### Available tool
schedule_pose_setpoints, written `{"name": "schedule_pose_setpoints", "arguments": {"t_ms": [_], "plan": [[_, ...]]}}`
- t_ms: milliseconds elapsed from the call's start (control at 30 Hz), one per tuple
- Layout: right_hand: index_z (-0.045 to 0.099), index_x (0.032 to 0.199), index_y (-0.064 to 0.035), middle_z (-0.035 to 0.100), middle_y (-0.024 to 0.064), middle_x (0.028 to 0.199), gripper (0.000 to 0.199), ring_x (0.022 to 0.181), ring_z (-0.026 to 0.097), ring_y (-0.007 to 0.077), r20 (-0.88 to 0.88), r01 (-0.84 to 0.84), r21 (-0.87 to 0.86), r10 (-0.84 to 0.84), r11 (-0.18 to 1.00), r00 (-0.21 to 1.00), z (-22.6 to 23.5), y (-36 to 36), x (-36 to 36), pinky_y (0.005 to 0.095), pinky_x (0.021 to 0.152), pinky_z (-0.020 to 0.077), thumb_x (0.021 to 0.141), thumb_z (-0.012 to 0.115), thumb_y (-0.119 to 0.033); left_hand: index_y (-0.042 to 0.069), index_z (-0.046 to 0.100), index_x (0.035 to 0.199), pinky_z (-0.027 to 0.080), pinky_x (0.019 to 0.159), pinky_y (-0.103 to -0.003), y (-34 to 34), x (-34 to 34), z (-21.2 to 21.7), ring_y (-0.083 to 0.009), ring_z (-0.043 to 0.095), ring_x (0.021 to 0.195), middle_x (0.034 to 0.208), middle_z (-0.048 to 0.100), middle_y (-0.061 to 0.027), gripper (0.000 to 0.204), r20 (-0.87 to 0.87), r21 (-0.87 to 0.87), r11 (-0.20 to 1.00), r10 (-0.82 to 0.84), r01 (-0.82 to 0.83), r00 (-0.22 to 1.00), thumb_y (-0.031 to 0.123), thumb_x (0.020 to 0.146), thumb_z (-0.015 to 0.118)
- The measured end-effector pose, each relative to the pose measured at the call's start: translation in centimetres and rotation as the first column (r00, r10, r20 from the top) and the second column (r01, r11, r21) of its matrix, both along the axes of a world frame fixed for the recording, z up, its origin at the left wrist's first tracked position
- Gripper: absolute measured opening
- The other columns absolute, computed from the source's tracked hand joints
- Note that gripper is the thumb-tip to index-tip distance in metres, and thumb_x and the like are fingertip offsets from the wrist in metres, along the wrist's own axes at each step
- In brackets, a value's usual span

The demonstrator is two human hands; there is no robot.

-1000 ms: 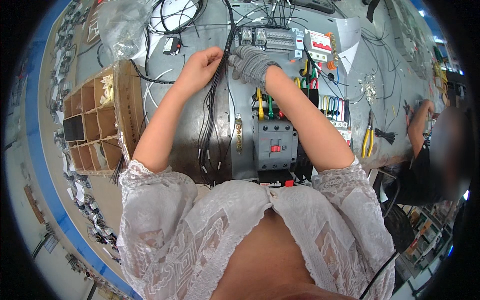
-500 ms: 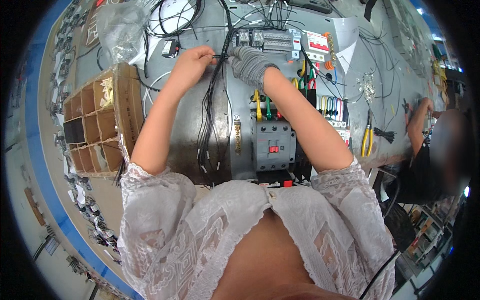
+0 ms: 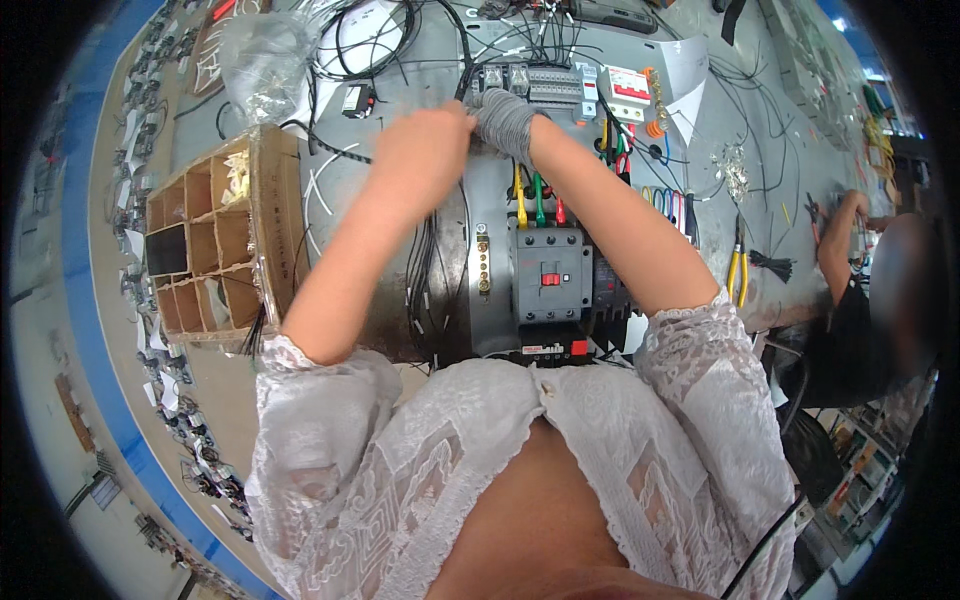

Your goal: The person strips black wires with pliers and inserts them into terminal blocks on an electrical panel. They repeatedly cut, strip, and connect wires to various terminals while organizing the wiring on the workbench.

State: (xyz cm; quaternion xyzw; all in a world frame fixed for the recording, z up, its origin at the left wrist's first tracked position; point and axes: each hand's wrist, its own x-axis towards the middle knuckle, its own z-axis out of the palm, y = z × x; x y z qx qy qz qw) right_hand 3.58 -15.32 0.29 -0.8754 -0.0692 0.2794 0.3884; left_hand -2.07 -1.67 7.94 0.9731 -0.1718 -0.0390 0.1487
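Observation:
A bundle of thin black wires (image 3: 424,262) runs down the grey panel and hangs past its left edge, white markers on several ends. Around its upper part my right hand (image 3: 505,122), in a grey knit glove, is closed; its fingertips are partly hidden. My bare left hand (image 3: 428,142) lies across the bundle against the glove, smeared by motion, so its fingers cannot be read. A black striped cord (image 3: 342,151) comes in from the left toward that hand. Below the right wrist sits a grey contactor (image 3: 550,278) with yellow, green and red leads above it.
A cardboard compartment box (image 3: 275,215) stands at left near a clear plastic bag (image 3: 262,62). Terminal blocks (image 3: 553,86) and a white breaker (image 3: 628,88) line the panel's far side. Yellow-handled pliers (image 3: 738,272) lie at right. Another person's arm (image 3: 836,245) is at far right.
My left hand has moved right and down, over the bundle and against the gloved hand. The right hand has shifted slightly right. The black striped cord now slants across toward the left hand.

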Motion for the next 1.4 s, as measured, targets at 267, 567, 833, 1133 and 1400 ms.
{"name": "schedule_pose_setpoints", "arguments": {"t_ms": [267,567,833,1133,1400], "plan": [[0.063,0.103,-0.0086,0.063,0.0161,0.101,0.029,0.098,0.06,0.0317,0.57,-0.179,-0.472,0.454,0.863,0.685,1.7,0.3,-1.4,0.0395,0.084,0.0484,0.078,0.061,-0.022,0.005,0.056,0.096,0.046,0.067,-0.048,0.1,-3.4,1.9,-0.0392,0.06,0.076,0.082,0.064,-0.0177,0.015,0.053,-0.118,0.992,-0.041,0.047,0.998,0.017,0.087,0.051],[0.064,0.1,-0.005,0.065,0.0155,0.088,0.022,0.083,0.063,0.03,0.713,-0.12,-0.034,0.108,0.992,0.693,5.2,-3.7,-2.9,0.0365,0.076,0.0498,0.082,0.061,-0.018,0.011,0.063,0.102,0.04,0.058,-0.029,5.7,-8.2,18.3,-0.0185,0.053,0.059,0.07,0.061,-0.0053,0.024,0.511,-0.088,0.995,0.078,-0.037,0.856,0.01,0.078,0.067],[0.062,0.1,-0.0072,0.066,0.0137,0.086,0.022,0.081,0.063,0.032,0.532,-0.313,0.089,0.22,0.946,0.817,9.8,-6.7,-7.5,0.0377,0.075,0.0505,0.08,0.06,-0.016,-0.004,0.061,0.099,0.048,0.053,-0.029,10.5,-17.9,22.2,-0.0214,0.062,0.063,0.084,0.066,-0.0079,0.022,-0.49,-0.477,0.794,-0.595,0.376,0.637,0.014,0.09,0.053],[0.061,0.099,-0.0067,0.064,0.0126,0.092,0.025,0.086,0.064,0.0282,0.525,-0.434,-0.492,0.655,0.755,0.544,14.3,-7.0,-15.4,0.0366,0.072,0.0515,0.075,0.058,-0.006,0.003,0.056,0.112,0.044,0.083,-0.028,6.8,0.0,-6.4,-0.0147,0.056,0.085,0.099,0.058,-0.0048,0.028,-0.397,-0.544,0.78,0.086,-0.31,0.914,0.023,0.097,0.045],[0.063,0.089,-0.0045,0.065,0.0127,0.083,0.015,0.078,0.065,0.028,0.416,-0.463,-0.656,0.797,0.596,0.437,12.7,-3.2,-17.2,0.0397,0.064,0.0521,0.076,0.056,-0.008,-0.001,0.057,0.101,0.04,0.055,-0.021,2.6,1.9,-8.2,-0.0081,0.046,0.059,0.073,0.053,0.0003,0.019,-0.666,-0.729,0.181,-0.411,-0.66,0.623,0.014,0.094,0.048]]}}
